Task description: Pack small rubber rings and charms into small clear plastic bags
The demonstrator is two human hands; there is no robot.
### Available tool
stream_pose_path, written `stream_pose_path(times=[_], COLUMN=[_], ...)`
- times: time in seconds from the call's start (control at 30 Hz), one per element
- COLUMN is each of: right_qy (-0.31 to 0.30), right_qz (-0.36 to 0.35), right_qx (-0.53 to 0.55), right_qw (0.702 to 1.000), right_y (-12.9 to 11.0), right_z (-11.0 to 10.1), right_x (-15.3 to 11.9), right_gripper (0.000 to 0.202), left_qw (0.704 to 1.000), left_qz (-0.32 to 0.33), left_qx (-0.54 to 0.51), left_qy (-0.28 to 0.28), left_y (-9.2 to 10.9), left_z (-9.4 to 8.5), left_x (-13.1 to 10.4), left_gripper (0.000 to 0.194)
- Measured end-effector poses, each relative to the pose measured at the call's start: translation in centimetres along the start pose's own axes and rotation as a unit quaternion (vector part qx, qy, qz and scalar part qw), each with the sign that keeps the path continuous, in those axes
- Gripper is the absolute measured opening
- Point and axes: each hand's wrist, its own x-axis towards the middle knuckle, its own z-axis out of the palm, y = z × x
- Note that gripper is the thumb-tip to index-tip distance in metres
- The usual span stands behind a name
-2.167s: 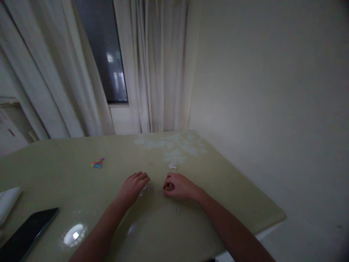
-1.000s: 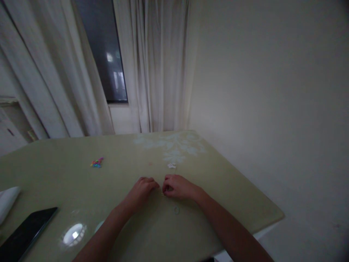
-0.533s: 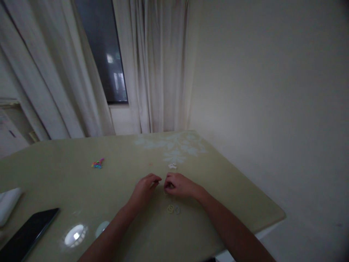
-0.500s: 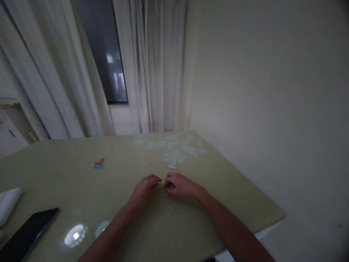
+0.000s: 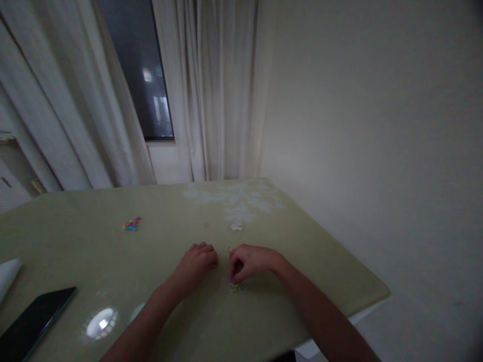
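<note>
My right hand [image 5: 247, 262] is pinched, its fingertips at a small yellowish ring [image 5: 234, 288] on the table; whether anything is between them is too small to tell. A pale ring [image 5: 243, 289] lies just right of the yellowish one. Another small ring [image 5: 229, 249] sits at the far side of this hand. My left hand [image 5: 198, 261] rests on the table to the left, fingers curled together, their undersides hidden. Small white pieces [image 5: 236, 227] lie beyond my hands. A little pile of multicoloured pieces [image 5: 132, 224] is farther left.
The greenish table [image 5: 169, 211] has a pale leaf pattern near its far edge. A dark phone or tablet [image 5: 35, 322] and a white object [image 5: 8, 275] lie at the left. Curtains, a window and a wall stand behind.
My right hand has moved nearer, down to the yellowish ring. My left hand has drawn slightly back and its fingers have curled in. The view has shifted a little.
</note>
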Motion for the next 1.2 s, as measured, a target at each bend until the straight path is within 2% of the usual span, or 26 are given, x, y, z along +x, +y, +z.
stream_pose_path(times=[0.17,0.33,0.43,0.6,0.8,0.9,1.07,1.13,1.2], right_qy=[-0.016,-0.013,-0.014,-0.009,0.001,-0.001,0.021,0.037,0.075], right_qz=[0.009,0.03,0.036,0.009,-0.018,-0.02,0.008,-0.001,-0.024], right_qx=[0.01,-0.065,-0.066,-0.026,-0.06,-0.116,-0.244,-0.243,-0.174], right_qw=[1.0,0.997,0.997,1.0,0.998,0.993,0.969,0.969,0.982], right_y=[0.1,-0.1,-0.2,-0.1,-0.4,-1.0,-1.6,-1.4,-1.0], right_z=[0.0,0.6,0.7,0.7,0.6,0.8,1.9,1.9,1.5], right_x=[0.0,0.1,0.2,0.6,0.5,0.4,0.5,0.5,0.6], right_gripper=[0.009,0.008,0.009,0.01,0.014,0.013,0.018,0.017,0.013], left_qw=[0.999,0.997,0.997,0.995,0.994,0.994,0.994,0.993,0.987], left_qz=[-0.004,0.014,0.013,0.01,0.022,0.023,0.03,0.027,0.029], left_qx=[0.036,0.074,0.075,0.094,0.106,0.104,0.088,0.057,0.016], left_qy=[0.003,0.034,0.035,0.004,0.009,0.019,0.059,0.098,0.157], left_y=[0.4,0.3,0.5,0.7,0.7,0.7,0.5,0.3,0.0], left_z=[1.0,1.8,1.7,1.4,1.4,1.4,1.5,1.4,1.2], left_x=[0.3,0.3,0.3,0.3,0.4,0.4,0.3,0.2,0.2], left_gripper=[0.014,0.018,0.02,0.014,0.01,0.009,0.01,0.012,0.015])
